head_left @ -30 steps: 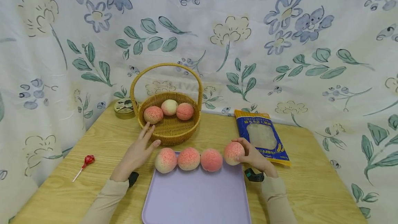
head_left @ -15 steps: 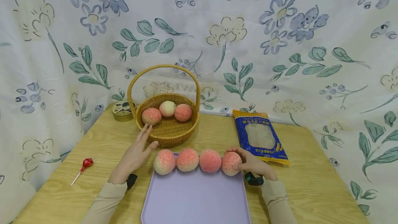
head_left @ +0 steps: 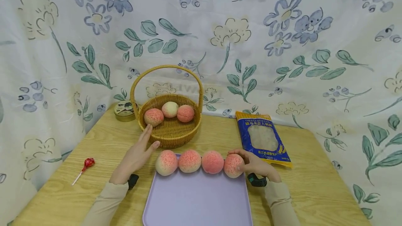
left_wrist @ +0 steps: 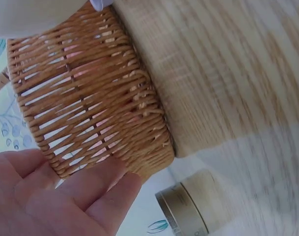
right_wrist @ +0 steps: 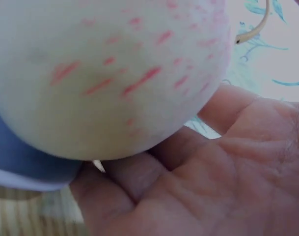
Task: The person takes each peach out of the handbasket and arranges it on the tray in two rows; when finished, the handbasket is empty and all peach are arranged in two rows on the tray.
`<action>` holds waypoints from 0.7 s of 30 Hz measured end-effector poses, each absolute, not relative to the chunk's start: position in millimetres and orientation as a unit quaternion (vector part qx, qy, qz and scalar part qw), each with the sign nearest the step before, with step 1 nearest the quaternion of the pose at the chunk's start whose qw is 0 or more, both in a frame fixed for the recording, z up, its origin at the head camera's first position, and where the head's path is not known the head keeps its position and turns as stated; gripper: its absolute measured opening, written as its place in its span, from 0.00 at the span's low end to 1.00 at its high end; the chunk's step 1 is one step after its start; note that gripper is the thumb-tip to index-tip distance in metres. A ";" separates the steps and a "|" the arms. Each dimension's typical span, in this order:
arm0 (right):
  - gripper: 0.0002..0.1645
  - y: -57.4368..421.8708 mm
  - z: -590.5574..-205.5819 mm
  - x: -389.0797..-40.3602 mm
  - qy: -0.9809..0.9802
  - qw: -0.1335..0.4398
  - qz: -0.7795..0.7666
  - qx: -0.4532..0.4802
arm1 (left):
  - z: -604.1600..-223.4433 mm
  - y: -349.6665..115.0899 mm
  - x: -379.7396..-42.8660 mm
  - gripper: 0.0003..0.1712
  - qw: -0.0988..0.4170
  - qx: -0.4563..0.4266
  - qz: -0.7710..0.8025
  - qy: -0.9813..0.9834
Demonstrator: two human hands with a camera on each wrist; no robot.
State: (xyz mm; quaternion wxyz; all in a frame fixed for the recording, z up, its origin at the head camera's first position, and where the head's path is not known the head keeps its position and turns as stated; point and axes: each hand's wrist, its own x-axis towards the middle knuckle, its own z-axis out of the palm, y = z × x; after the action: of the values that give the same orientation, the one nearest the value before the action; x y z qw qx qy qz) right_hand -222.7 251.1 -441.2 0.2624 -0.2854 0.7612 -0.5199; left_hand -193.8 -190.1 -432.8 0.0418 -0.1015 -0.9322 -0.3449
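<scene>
My right hand holds the rightmost peach at the far right corner of the lilac tray, its fingers bent behind the fruit. In the right wrist view, the pale, red-flecked peach lies against my fingers. Beside it stand three more pink peaches in a row along the tray's far edge. My left hand reaches to the wicker basket, fingers extended along its left front side. Three peaches sit inside the basket. In the left wrist view my fingers touch the woven wall.
A blue and yellow pasta bag lies right of the basket, beyond my right hand. A round tin stands behind the basket's left side. A red lollipop lies on the left of the wooden table. Floral cloth hangs behind.
My right hand has lowered the fourth peach onto the tray's far right corner, closing the gap to the third peach. My left hand has stayed by the basket.
</scene>
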 end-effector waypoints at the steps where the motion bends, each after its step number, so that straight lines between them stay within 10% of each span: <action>1: 0.35 251.2 -440.5 -222.8 0.763 0.265 -0.516 -0.285 | -432.0 -190.3 -193.5 0.43 0.040 -0.101 -0.345 -0.932; 21: 0.28 211.9 -371.5 -264.0 0.776 0.225 -0.523 -0.273 | -431.4 -193.1 -192.1 0.43 0.034 -0.096 -0.345 -0.933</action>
State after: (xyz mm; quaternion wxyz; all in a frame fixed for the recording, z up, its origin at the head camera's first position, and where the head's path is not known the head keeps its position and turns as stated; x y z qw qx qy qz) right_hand -264.0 211.9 -371.5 0.2249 -0.2728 0.7755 -0.5230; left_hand -192.1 -193.1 -431.4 0.0344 -0.0958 -0.9330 -0.3453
